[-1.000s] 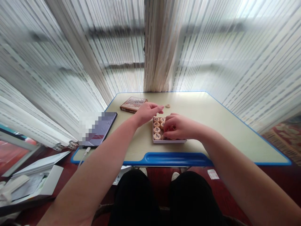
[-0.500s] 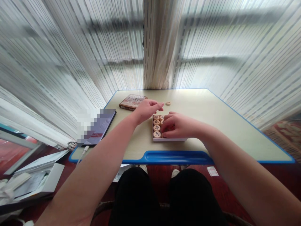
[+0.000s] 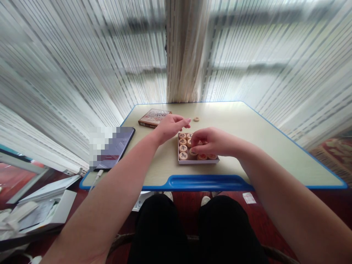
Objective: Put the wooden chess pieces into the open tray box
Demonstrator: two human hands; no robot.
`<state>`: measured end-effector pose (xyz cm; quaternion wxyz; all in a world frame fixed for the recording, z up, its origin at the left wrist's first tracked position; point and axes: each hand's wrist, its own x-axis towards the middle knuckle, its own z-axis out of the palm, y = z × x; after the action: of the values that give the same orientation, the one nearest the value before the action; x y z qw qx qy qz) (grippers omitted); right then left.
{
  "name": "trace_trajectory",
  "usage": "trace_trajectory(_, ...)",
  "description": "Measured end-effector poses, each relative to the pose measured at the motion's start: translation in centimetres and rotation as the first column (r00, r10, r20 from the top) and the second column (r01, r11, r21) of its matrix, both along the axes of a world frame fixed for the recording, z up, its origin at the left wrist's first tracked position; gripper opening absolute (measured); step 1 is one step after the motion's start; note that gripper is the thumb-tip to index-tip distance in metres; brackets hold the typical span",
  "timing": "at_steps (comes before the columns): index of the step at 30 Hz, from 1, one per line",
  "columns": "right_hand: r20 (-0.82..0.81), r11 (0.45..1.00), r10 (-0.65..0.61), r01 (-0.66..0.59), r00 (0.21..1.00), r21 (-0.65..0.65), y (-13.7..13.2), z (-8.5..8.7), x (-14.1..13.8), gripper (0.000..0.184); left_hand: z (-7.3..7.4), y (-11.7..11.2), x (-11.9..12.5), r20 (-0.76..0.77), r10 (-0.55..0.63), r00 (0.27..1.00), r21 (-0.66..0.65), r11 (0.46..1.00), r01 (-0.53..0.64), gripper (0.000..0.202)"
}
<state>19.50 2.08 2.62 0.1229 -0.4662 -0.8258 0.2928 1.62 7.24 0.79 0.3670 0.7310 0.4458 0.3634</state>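
A small white box [image 3: 198, 161] of round wooden chess pieces [image 3: 183, 148] sits on the desk in front of me. My right hand [image 3: 213, 141] hovers just over the box with its fingers curled down in a pinch on a piece at the middle. My left hand [image 3: 171, 125] hangs above the desk just left of the box's far corner, fingers loosely stretched toward a single loose chess piece [image 3: 196, 119] lying farther back.
The beige desk [image 3: 247, 132] has a blue rim with a pen groove at its front edge. A brown box lid [image 3: 154, 117] lies at the back left, a dark tablet [image 3: 118, 145] at the left edge. Striped curtains surround the desk. Papers and boxes lie on the floor at left.
My right hand has lifted from lying flat on the pieces into a pinch above the box, uncovering the front row. My left hand has barely moved.
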Motion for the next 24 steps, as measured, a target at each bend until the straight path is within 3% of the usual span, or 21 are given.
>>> trace_trajectory(3,-0.049,1.000,0.025,-0.025,0.998,0.009,-0.1,0.0,0.0,0.022,0.1,0.0,0.0,-0.002,0.005,1.000,-0.006,1.000,-0.005,0.042)
trace_trajectory(6,0.002,0.987,0.097,-0.096,0.995,0.130,-0.1,-0.1,-0.1,0.019,0.1,0.0,-0.1,0.000,-0.004,1.000,-0.003,1.000,0.004,0.041)
trace_trajectory(10,0.092,0.957,0.088,-0.110,0.992,0.269,0.0,-0.5,-0.4,0.014,0.1,-0.1,-0.1,0.002,-0.001,1.000,0.000,1.000,0.001,0.041)
trace_trajectory(17,0.147,0.936,0.121,-0.162,0.982,0.312,0.1,-0.9,-0.6,0.013,0.2,0.0,-0.1,0.069,-0.031,0.997,-0.028,0.999,0.033,0.039)
trace_trajectory(24,0.168,0.929,0.166,-0.211,0.972,0.303,-0.8,0.3,-0.5,0.019,0.0,0.2,-0.1,0.120,-0.035,0.992,-0.059,0.997,0.042,0.042)
